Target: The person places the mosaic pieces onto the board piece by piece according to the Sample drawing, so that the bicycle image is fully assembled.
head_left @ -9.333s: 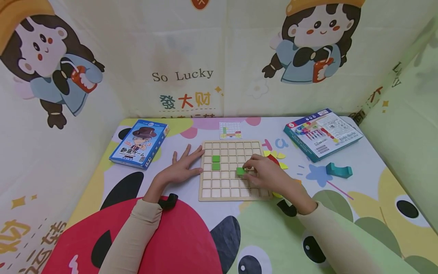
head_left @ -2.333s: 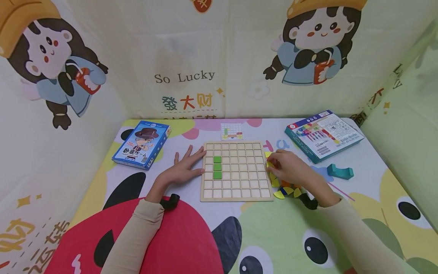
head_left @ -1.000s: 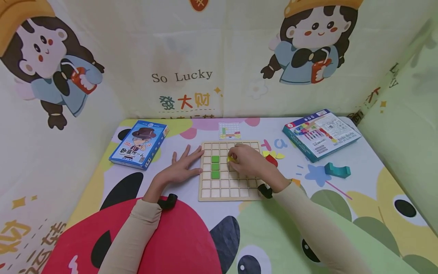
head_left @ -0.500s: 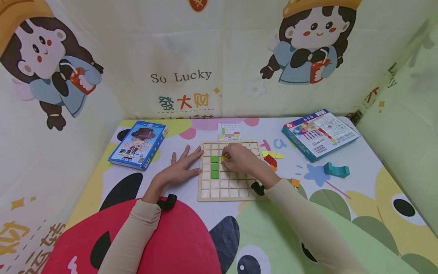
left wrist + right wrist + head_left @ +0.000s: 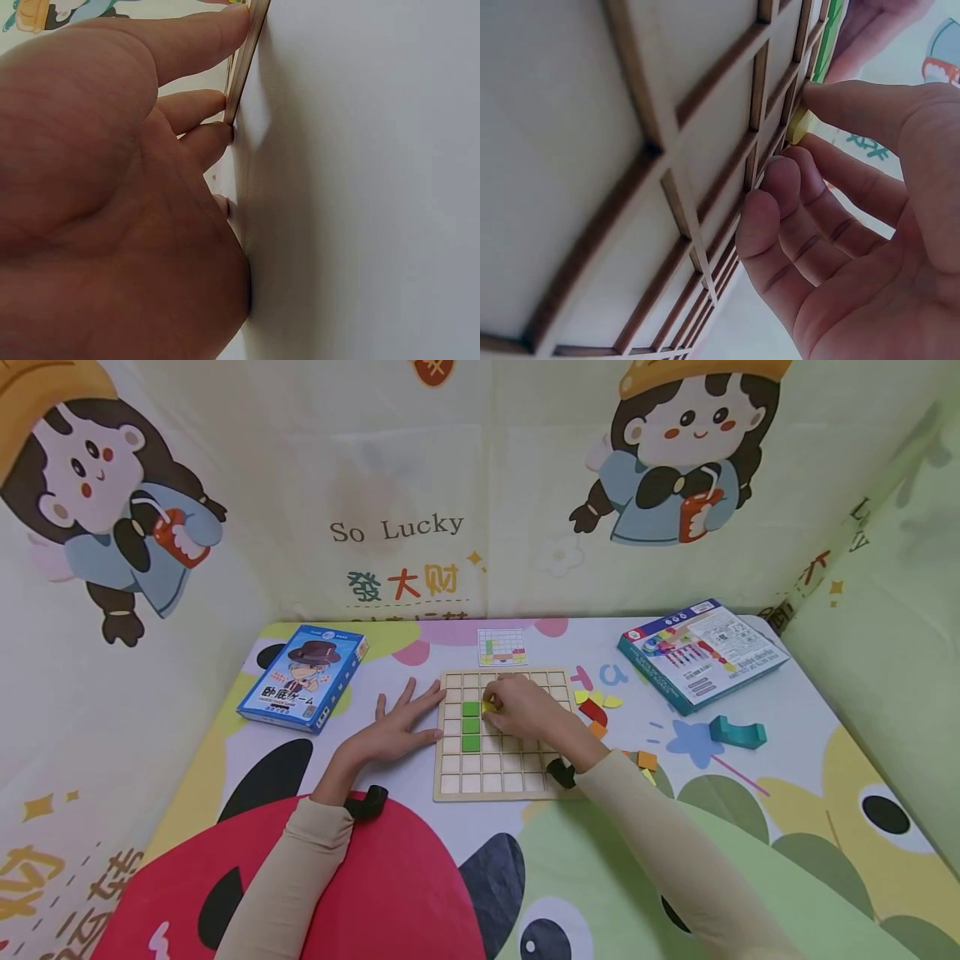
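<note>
A wooden grid board (image 5: 465, 795) lies on the table, with three green square tiles (image 5: 471, 727) stacked in one column of its cells. My right hand (image 5: 528, 710) pinches a small yellow piece (image 5: 488, 707) between thumb and forefinger, just right of the top green tile. In the right wrist view, the yellow piece (image 5: 799, 127) sits low against the grid's ribs, and the other fingertips touch the board. Whether it lies fully inside a cell cannot be told. My left hand (image 5: 393, 728) spreads its fingers, their tips against the board's left edge.
A pattern card (image 5: 502, 647) lies behind the board. Loose yellow, red and orange pieces (image 5: 592, 710) lie to its right, partly hidden by my right arm. A blue box (image 5: 300, 681) stands left, a teal-edged box (image 5: 701, 656) and a teal curved block (image 5: 738, 732) right.
My right hand added a third green tile below the other two, went to the pieces at the right, and brought a yellow piece left beside the top green tile. My left hand stayed put.
</note>
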Available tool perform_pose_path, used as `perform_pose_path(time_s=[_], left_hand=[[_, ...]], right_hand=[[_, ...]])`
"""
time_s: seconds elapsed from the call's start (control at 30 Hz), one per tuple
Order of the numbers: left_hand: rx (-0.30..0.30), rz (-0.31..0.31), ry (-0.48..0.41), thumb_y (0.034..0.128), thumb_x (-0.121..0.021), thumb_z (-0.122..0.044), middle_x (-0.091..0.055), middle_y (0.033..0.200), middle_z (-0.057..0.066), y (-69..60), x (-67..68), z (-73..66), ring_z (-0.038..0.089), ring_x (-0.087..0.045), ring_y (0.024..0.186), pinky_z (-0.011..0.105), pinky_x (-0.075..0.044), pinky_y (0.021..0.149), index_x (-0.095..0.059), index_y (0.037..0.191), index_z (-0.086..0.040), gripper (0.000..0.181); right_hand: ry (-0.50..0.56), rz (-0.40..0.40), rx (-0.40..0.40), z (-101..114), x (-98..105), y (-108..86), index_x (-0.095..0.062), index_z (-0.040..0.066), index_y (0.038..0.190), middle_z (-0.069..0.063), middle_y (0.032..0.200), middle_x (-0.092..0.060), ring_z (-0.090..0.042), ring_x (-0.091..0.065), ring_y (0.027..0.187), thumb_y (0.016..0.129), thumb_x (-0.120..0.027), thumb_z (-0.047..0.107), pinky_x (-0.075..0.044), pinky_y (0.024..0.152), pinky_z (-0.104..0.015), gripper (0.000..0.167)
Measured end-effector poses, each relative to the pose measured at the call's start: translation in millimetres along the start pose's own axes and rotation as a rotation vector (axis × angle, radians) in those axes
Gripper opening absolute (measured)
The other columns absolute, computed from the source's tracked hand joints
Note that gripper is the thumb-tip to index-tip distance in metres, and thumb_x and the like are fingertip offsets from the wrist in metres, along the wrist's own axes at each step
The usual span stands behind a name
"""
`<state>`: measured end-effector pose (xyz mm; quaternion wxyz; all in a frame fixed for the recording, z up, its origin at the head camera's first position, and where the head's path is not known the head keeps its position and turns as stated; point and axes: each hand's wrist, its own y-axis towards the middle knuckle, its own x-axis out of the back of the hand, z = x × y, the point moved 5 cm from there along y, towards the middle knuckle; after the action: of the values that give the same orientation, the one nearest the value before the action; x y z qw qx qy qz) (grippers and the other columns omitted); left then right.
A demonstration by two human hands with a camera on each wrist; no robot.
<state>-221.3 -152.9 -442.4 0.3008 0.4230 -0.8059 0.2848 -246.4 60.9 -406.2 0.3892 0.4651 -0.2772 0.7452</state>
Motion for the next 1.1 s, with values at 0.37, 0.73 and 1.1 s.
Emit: perform_pose_path(time_s=[0.37,0.73,1.1], left_hand=[[0.008,-0.003,0.006,0.1036,-0.064,-0.036,-0.010,0.181,0.003,-0.5,0.4,0.3,0.038,0.017,0.167,0.074,0.024,0.123,-0.025,0.170,-0.023,0.079],[0.012,0.004,-0.001,0.1034,-0.065,-0.036,-0.011,0.181,0.002,-0.7,-0.2,-1.0,0.037,0.017,0.167,0.073,0.024,0.123,-0.025,0.170,-0.023,0.079],[0.010,0.002,0.005,0.1038,-0.064,-0.036,-0.010,0.181,0.003,-1.1,0.2,-1.3,0.037,0.017,0.167,0.073,0.025,0.122,-0.025,0.170,-0.023,0.079]], right_hand=[[-0.003,-0.001,-0.015,1,-1,-1.4,-0.076,0.005,0.124,-0.009,0.109,-0.074,-0.021,-0.066,0.096,0.098,-0.076,0.023,-0.060,0.091,-0.035,0.032],[0.018,0.009,0.010,0,0,-3.9,-0.076,0.005,0.125,-0.009,0.109,-0.074,-0.022,-0.067,0.099,0.098,-0.075,0.022,-0.060,0.094,-0.036,0.032],[0.066,0.005,0.073,-7,13,-20.7,-0.077,0.004,0.122,-0.010,0.108,-0.075,-0.022,-0.066,0.098,0.098,-0.074,0.018,-0.060,0.092,-0.037,0.028]])
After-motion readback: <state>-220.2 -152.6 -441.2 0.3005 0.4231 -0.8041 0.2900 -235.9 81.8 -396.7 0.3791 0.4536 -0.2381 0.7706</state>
